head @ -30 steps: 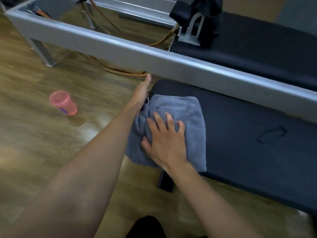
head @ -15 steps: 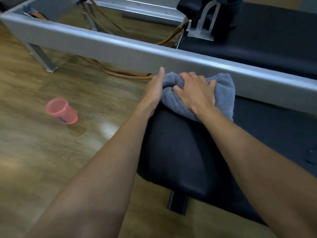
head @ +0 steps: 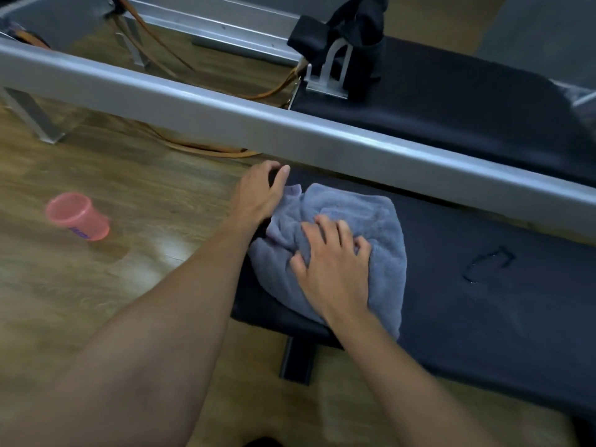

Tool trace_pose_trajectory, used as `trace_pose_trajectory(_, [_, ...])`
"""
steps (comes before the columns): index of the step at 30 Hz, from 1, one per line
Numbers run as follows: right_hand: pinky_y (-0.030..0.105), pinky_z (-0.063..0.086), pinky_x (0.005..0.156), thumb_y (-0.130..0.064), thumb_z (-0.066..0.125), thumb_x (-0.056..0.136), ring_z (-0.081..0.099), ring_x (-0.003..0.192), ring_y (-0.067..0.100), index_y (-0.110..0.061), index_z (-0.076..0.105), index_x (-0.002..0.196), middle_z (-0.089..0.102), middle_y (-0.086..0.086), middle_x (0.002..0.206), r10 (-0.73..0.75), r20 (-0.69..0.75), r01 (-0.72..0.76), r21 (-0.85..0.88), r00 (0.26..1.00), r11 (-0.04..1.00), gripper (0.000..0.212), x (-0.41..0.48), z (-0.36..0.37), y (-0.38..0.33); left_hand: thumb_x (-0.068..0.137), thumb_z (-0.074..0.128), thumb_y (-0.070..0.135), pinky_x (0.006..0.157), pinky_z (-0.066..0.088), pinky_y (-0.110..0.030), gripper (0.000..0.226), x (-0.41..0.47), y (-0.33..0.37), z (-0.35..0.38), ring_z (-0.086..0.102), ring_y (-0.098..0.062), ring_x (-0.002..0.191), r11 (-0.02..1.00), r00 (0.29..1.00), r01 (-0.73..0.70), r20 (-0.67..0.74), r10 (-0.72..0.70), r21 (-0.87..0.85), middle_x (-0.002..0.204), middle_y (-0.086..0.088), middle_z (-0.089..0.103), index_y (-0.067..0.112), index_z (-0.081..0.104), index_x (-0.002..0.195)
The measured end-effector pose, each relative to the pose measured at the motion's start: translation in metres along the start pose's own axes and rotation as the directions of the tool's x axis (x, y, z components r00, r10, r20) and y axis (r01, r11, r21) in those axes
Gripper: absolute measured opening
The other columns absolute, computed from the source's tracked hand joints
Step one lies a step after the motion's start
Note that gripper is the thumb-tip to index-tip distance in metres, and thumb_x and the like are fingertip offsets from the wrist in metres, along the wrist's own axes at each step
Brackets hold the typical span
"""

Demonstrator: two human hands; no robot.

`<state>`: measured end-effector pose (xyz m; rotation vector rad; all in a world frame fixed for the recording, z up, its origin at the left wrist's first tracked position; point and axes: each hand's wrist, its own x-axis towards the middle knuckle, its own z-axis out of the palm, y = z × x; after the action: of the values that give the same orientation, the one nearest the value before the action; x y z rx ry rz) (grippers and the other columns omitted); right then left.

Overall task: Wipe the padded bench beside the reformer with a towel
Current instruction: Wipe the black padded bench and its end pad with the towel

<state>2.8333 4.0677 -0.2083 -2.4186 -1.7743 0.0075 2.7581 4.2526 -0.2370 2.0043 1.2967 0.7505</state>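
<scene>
Wood-look floor (head: 96,301) at left carries one pink cup (head: 77,217). One black padded bench (head: 483,317) runs from centre to lower right, beside the reformer's grey rail (head: 225,114). One grey towel (head: 371,221) lies bunched on its left end, with the right hand (head: 332,266) pressing down, fingers curled into it. The left hand (head: 258,196) clasps the bench's end.
</scene>
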Motion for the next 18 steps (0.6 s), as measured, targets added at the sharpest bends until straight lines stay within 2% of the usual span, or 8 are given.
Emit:
trace_pose_trajectory(4, [0.052,0.030,0.107,-0.047,0.042,0.089,0.035,0.139,0.024,-0.025,0.050,0.136,0.044,0.000,0.150,-0.035,0.023,0.035,0.002,0.999,0.999,0.053,-0.044,-0.005,0.008,0.096,0.039,0.048,0.105,0.038,-0.049,0.054,-0.004,0.010,0.003,0.047,-0.032,0.128,0.963,0.990,-0.086,0.126,0.054,0.257,0.141,-0.014,0.050,0.013,0.048,0.137])
trace_pose_trajectory(7, [0.052,0.021,0.115,-0.050,0.036,0.089,0.031,0.144,0.023,-0.027,0.048,0.139,0.041,-0.001,0.153,-0.070,0.023,0.070,0.016,0.997,0.997,0.057,-0.053,-0.004,0.019,0.096,0.040,0.046,0.112,0.030,-0.051,0.056,-0.002,0.015,0.011,0.035,-0.034,0.138,0.897,0.981,-0.154,0.171,0.089,0.415,0.152,-0.013,0.039,0.016,0.042,0.142])
trace_pose_trajectory(9, [0.055,0.010,0.118,-0.052,0.032,0.088,0.028,0.145,0.022,-0.029,0.046,0.142,0.039,-0.003,0.155,-0.081,0.025,0.081,0.026,0.996,0.996,0.060,-0.047,-0.003,0.025,0.097,0.039,0.045,0.112,0.029,-0.051,0.053,0.003,0.020,0.015,0.033,-0.031,0.140,0.882,0.975,-0.190,0.187,0.119,0.431,0.152,-0.009,0.040,0.018,0.044,0.141])
trace_pose_trajectory(11, [0.056,0.007,0.119,-0.053,0.031,0.086,0.026,0.146,0.021,-0.031,0.044,0.143,0.037,-0.005,0.156,-0.063,0.018,0.063,0.031,0.998,0.998,0.062,-0.032,-0.001,0.036,0.099,0.037,0.042,0.110,0.032,-0.050,0.047,0.008,0.021,0.018,0.038,-0.029,0.136,0.895,0.974,-0.205,0.170,0.148,0.396,0.146,-0.008,0.048,0.017,0.050,0.137])
trace_pose_trajectory(14, [0.052,0.003,0.118,-0.057,0.025,0.083,0.019,0.148,0.018,-0.036,0.038,0.144,0.030,-0.008,0.159,0.037,0.004,-0.037,0.032,0.999,0.999,0.066,0.004,0.002,0.062,0.101,0.035,0.035,0.109,0.034,-0.049,0.041,0.012,0.012,0.022,0.043,-0.029,0.133,0.924,0.978,-0.201,0.124,0.169,0.324,0.140,-0.008,0.054,0.016,0.054,0.132])
trace_pose_trajectory(16, [0.052,0.003,0.117,-0.059,0.018,0.080,0.018,0.148,0.018,-0.037,0.037,0.144,0.028,-0.008,0.159,0.088,0.012,-0.089,0.042,0.996,0.995,0.070,0.040,0.003,0.083,0.101,0.034,0.035,0.108,0.035,-0.051,0.042,0.011,0.007,0.023,0.042,-0.029,0.134,0.925,0.979,-0.197,0.110,0.170,0.324,0.140,-0.008,0.054,0.016,0.054,0.132])
trace_pose_trajectory(18, [0.054,0.011,0.114,-0.056,0.018,0.081,0.029,0.142,0.021,-0.035,0.043,0.137,0.038,-0.006,0.153,0.130,0.016,-0.131,0.038,0.991,0.991,0.065,0.083,0.006,0.100,0.101,0.032,0.038,0.106,0.037,-0.051,0.044,0.012,0.006,0.025,0.044,-0.029,0.133,0.912,0.977,-0.209,0.110,0.181,0.352,0.138,-0.008,0.056,0.016,0.055,0.131])
